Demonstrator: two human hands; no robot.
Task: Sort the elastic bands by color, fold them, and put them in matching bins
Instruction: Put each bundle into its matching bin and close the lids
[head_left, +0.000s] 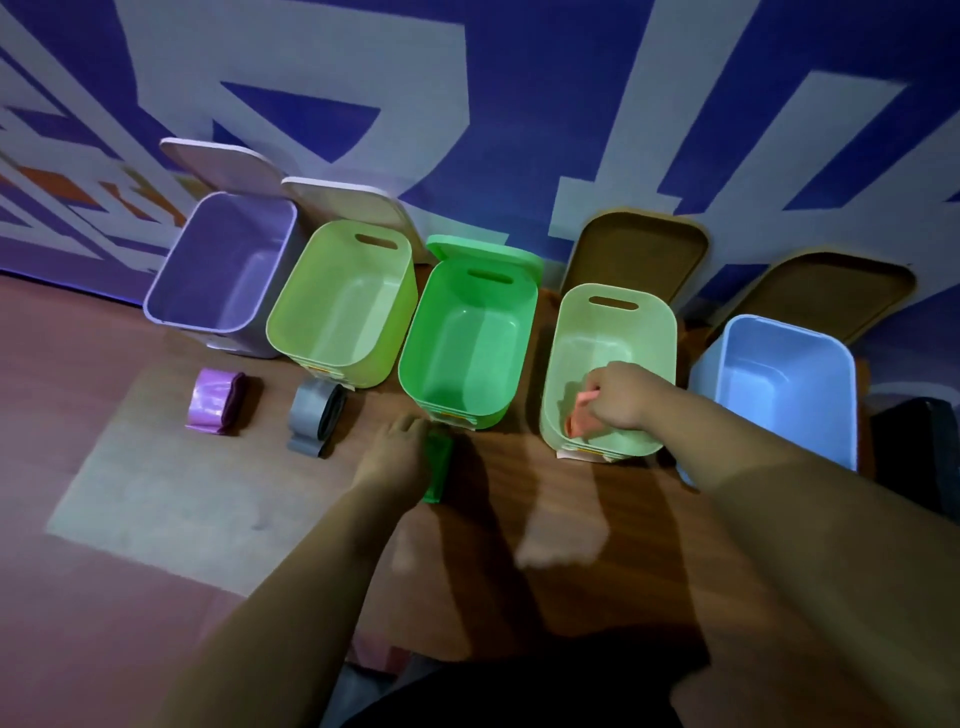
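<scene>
My right hand (621, 395) reaches into the pale green bin (610, 312), fingers closed on a folded pink-orange band (579, 415). My left hand (397, 452) lies on a green band (439, 470) on the wooden table, in front of the bright green bin (470, 291); whether it grips the band is unclear. A folded purple band (215, 400) lies before the purple bin (228, 260). A folded grey band (317, 415) lies before the lime bin (343, 291). A blue bin (779, 374) stands at the right.
The bins stand in a row with lids (636, 254) propped open against a blue and white wall (519, 104). A dark object (917, 452) sits at the far right edge. A pale patch of light (171, 499) falls on the table's left.
</scene>
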